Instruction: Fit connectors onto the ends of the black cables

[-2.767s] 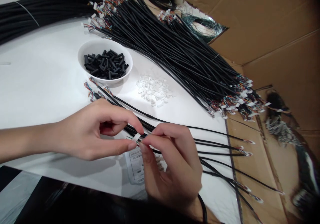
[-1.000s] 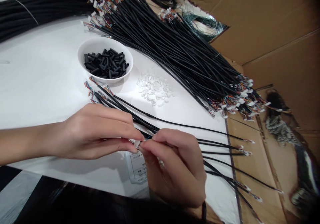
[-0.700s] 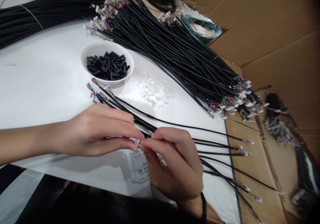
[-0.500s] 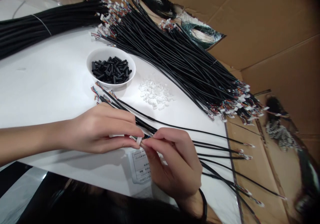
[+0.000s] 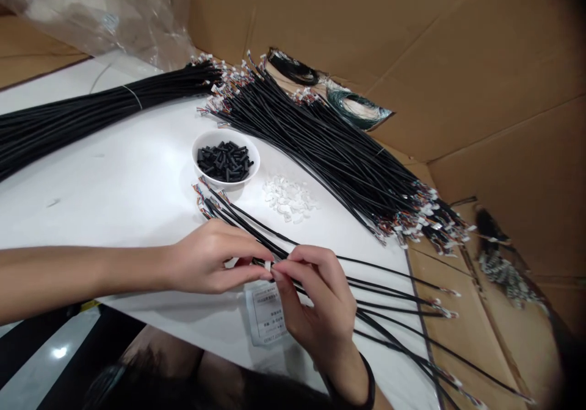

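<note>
A small white piece (image 5: 268,265) sits between the fingertips of both hands. My left hand (image 5: 220,256) pinches it from the left, with dark wire showing between thumb and fingers. From the right, my right hand (image 5: 318,300) pinches close against it, its fingertips hiding the wire end there. Several black cables (image 5: 379,282) with coloured wire ends lie under and behind the hands. Just beyond them stand a white bowl (image 5: 196,165) of short black tubes (image 5: 224,160) and a loose pile of small white pieces (image 5: 289,197). A printed label bag (image 5: 265,315) lies below the fingers.
A large bundle of black cables (image 5: 315,147) with white connectors lies across the back. Another tied bundle (image 5: 91,114) stretches left. Behind are a clear plastic bag (image 5: 137,13) and cardboard walls (image 5: 458,50). The white table's (image 5: 137,184) front edge runs below my hands.
The view has tilted up and shifted, so the table items appear lower and more of the plastic bag shows. Both hands keep their pinch around the white piece.
</note>
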`<state>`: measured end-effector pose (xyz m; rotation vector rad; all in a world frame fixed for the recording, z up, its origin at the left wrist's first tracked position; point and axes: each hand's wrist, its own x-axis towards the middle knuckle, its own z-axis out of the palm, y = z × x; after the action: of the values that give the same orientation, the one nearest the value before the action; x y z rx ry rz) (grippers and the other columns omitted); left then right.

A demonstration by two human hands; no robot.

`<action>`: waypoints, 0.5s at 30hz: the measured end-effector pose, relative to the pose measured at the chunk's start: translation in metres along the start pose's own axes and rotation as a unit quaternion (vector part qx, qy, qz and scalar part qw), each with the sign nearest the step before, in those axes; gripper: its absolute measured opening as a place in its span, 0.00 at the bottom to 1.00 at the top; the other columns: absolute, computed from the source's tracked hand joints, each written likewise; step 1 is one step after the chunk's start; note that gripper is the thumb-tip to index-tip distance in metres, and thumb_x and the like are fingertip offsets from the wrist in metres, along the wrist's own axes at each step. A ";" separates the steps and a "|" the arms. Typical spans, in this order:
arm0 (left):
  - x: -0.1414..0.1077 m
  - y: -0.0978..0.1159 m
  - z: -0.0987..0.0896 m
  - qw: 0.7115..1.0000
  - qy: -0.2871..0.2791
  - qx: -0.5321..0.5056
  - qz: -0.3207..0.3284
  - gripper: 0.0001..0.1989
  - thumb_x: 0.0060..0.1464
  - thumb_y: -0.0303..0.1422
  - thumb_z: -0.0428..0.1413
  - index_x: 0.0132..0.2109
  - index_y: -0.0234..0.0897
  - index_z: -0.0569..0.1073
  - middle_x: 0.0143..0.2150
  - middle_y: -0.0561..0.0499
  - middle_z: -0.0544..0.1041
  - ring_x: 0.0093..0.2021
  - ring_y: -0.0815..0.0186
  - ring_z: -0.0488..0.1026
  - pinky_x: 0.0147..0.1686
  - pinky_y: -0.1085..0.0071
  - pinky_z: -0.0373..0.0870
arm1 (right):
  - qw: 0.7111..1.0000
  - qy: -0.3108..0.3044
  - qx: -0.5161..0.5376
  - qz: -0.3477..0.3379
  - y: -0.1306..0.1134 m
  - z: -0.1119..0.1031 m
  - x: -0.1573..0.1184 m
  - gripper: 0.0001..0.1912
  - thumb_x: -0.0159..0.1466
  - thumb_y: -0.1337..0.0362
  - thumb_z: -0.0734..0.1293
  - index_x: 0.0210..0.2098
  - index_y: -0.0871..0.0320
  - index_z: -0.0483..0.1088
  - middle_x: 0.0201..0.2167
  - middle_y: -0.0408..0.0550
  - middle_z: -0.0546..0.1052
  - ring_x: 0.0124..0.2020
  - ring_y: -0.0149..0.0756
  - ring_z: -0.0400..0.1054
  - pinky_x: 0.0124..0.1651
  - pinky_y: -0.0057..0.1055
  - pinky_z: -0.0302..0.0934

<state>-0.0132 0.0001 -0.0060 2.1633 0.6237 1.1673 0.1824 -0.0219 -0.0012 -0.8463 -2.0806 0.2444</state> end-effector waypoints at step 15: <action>-0.004 -0.004 -0.002 1.000 -0.020 0.016 -0.006 0.09 0.61 0.28 0.54 0.41 0.26 0.77 0.29 0.44 0.79 0.25 0.66 0.74 0.24 0.74 0.65 | 0.997 -0.030 0.060 0.047 0.000 0.001 0.000 0.13 0.59 0.82 0.65 0.39 0.60 0.70 0.35 0.48 0.66 0.34 0.32 0.64 0.34 0.30 0.63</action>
<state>-0.0168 0.0011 -0.0103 2.2008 0.6417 1.1111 0.1817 -0.0216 -0.0016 -0.8748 -2.0603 0.4465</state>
